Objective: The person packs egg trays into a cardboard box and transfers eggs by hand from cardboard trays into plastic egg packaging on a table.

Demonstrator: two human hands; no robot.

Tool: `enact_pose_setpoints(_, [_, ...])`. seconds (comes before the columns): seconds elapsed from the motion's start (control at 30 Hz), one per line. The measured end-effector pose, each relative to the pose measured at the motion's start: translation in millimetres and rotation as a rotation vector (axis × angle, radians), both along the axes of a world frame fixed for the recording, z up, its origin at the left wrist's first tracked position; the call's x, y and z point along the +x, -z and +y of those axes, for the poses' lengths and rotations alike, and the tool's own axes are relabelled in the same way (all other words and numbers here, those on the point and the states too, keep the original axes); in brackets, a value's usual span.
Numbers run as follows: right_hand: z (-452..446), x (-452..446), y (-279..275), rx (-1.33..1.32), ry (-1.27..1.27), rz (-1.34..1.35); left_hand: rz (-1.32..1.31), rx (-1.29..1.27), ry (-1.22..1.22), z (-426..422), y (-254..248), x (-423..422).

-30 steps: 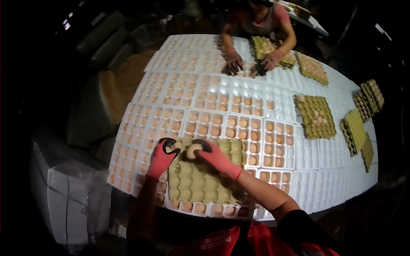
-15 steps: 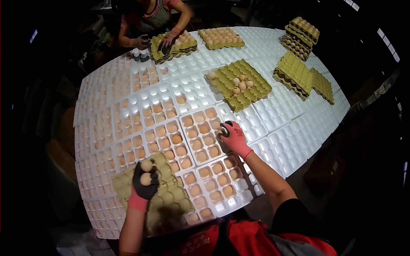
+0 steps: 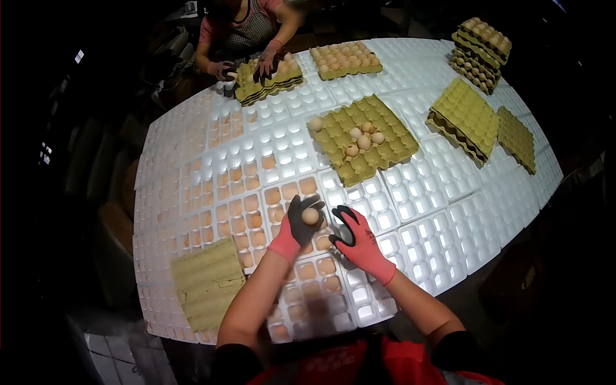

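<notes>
My left hand (image 3: 301,224), in a pink and black glove, holds a pale egg (image 3: 310,216) over a white compartment tray filled with eggs. Close to its right, my right hand (image 3: 356,239) has thumb and fingers apart with nothing between them. Beneath and below both hands, brown eggs (image 3: 312,289) sit in the white tray's cells. White trays with bare cells (image 3: 421,256) lie to the right of my right hand. A green pulp tray (image 3: 366,163) with several eggs near its middle rests beyond my hands.
A green pulp tray (image 3: 208,285) lies at the left. Stacked pulp trays (image 3: 463,122) and egg stacks (image 3: 481,54) stand at the right. Across the table, a person (image 3: 247,32) in pink gloves handles eggs on a tray stack (image 3: 269,83), beside another full egg tray (image 3: 346,59).
My left hand has moved right, from the green pulp tray to beside my right hand, and shows one egg instead of two. My right hand has opened and no longer holds an egg.
</notes>
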State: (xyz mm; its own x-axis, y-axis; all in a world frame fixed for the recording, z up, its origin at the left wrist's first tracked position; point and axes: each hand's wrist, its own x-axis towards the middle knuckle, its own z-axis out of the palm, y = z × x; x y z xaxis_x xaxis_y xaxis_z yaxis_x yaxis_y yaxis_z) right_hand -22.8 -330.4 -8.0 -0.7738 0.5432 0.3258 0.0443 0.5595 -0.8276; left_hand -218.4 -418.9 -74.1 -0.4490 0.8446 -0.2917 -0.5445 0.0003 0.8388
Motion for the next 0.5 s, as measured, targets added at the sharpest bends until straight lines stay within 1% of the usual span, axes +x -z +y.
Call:
enact_pose_setpoints(0.03, [6.2, -4.4, -8.5, 0.111, -0.041, 0.014, -0.229, 0.152, 0.124, 10.2, -19.8, 10.3])
enact_pose_setpoints(0.07, [17.0, -11.8, -8.1, 0.134, -0.054, -0.012, -0.462, 0.258, 0.260, 20.3, -39.5, 20.6])
enact_pose_setpoints(0.1, [26.9, -18.9, -7.8, 0.151, -0.072, -0.039, -0.647, 0.041, 0.004, 36.6, -92.5, 48.2])
enact_pose_setpoints(0.13, [41.0, -24.5, -16.0, 0.084, -0.047, -0.038, -0.553, 0.199, 0.077, 40.4, -86.0, 45.8])
enact_pose_setpoints(0.17, [65.5, -33.7, -21.8, -0.161, -0.152, 0.036, -0.447, 0.358, 0.140, 41.8, -81.6, 40.3])
enact_pose_setpoints(0.2, [87.9, -48.9, -6.8, -0.167, -0.071, 0.157, -0.324, 0.047, -0.226, 48.2, -89.6, 45.5])
enact_pose_setpoints(0.23, [111.1, -62.6, -11.2, -0.205, 0.058, 0.119, -0.050, -0.093, -0.375, 38.7, -85.8, 46.3])
enact_pose_setpoints(0.27, [140.8, -78.6, -8.1, -0.044, 0.167, 0.100, -0.023, -0.151, -0.357, 14.6, -69.6, 33.0])
enact_pose_setpoints(0.3, [170.5, -98.0, 3.1, -0.079, 0.191, 0.101, 0.001, -0.216, -0.341, -19.0, -51.3, 19.8])
enact_pose_setpoints(0.33, [191.5, -109.1, -0.3, -0.073, 0.186, 0.061, 0.335, -0.214, -0.395, -54.4, -40.8, 20.0])
enact_pose_setpoints(0.37, [207.5, -114.5, -0.4, -0.085, 0.141, 0.076, 0.672, -0.213, -0.419, -85.7, -37.6, 21.5])
enact_pose_setpoints(0.4, [218.4, -120.6, -3.5, -0.068, 0.184, -0.033, 1.142, -0.537, -0.414, -125.3, -61.3, 19.4])
enact_pose_setpoints(0.43, [221.7, -121.0, -11.0, -0.004, 0.220, -0.018, 1.351, -0.722, -0.501, -167.2, -68.5, 22.9])
enact_pose_setpoints(0.47, [219.3, -118.4, -16.5, 0.076, 0.264, 0.014, 1.505, -0.863, -0.553, -217.4, -63.1, 15.1])
enact_pose_setpoints(0.5, [217.2, -114.9, -22.1, 0.163, 0.314, 0.047, 1.559, -1.062, -0.608, -267.1, -67.3, 13.4])
